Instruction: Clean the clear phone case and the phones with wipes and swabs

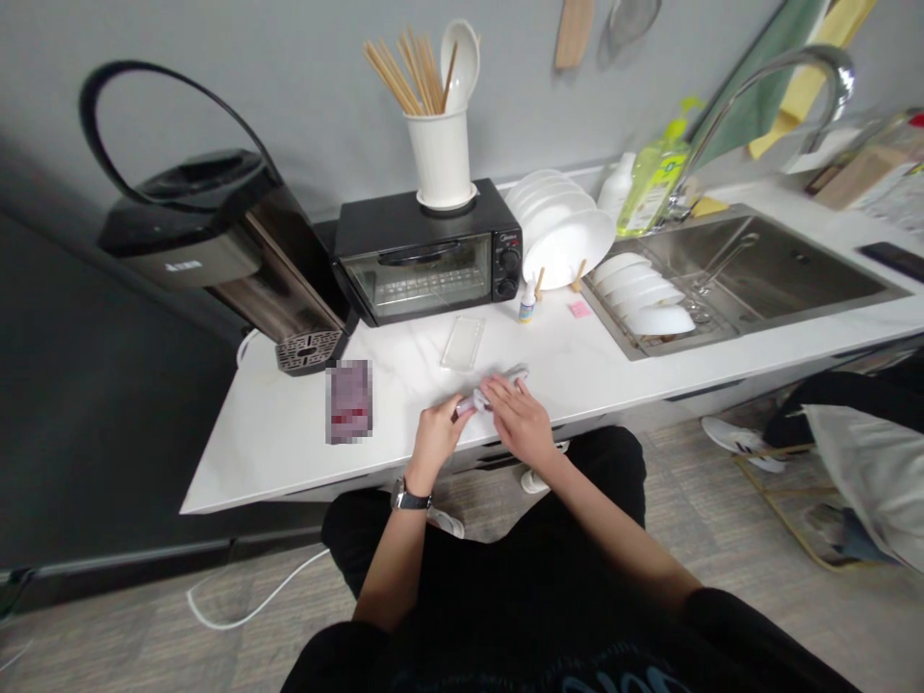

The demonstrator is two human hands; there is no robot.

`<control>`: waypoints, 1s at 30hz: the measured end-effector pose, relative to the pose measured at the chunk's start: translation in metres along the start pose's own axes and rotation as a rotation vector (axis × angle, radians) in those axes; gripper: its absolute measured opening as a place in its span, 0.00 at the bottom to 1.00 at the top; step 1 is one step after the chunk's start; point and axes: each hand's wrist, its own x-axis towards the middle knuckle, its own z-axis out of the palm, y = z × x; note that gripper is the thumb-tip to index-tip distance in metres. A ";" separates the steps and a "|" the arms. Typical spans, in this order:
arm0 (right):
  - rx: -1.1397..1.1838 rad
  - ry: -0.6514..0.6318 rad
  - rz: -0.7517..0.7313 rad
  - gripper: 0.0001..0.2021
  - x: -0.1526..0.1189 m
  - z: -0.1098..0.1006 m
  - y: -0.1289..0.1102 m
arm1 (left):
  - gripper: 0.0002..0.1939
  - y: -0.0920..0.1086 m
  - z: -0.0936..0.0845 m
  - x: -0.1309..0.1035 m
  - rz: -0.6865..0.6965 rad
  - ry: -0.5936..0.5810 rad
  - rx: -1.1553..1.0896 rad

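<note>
My left hand (437,435), with a watch on its wrist, grips one end of a thin purplish phone (465,408) just above the counter's front edge. A crumpled whitish cloth (479,399) lies against the phone. Over the cloth, my right hand (518,418) presses with its fingers closed together; they hide most of the phone. Behind the hands, a clear phone case (463,344) lies flat. Further back stand a small white spray bottle (527,304) and, to its right, a pink square packet (578,309).
A blurred-out dark rectangle (349,401) lies on the counter (267,462) at left, before a black drinks machine (289,250). Behind are a toaster oven (425,274) and racked plates (567,236). Bowls (642,294) stand in the sink (786,279). Another person's shoe (743,443) shows at right.
</note>
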 end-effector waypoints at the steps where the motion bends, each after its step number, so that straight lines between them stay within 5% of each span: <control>1: -0.017 0.016 0.029 0.22 0.000 -0.004 0.010 | 0.12 0.001 -0.001 0.000 -0.004 0.008 -0.011; 6: -0.089 0.074 0.111 0.22 0.003 -0.011 0.028 | 0.15 0.002 0.000 0.000 -0.016 0.054 -0.069; 15: -0.065 -0.067 -0.062 0.22 0.001 0.019 -0.041 | 0.08 -0.007 0.006 -0.005 -0.019 0.044 -0.068; 25: -0.177 0.087 0.019 0.23 -0.004 -0.008 0.020 | 0.13 0.000 0.005 -0.011 0.008 0.094 -0.076; 30: -0.192 0.070 -0.053 0.23 -0.008 0.005 0.002 | 0.11 0.000 0.012 -0.012 -0.004 0.129 -0.095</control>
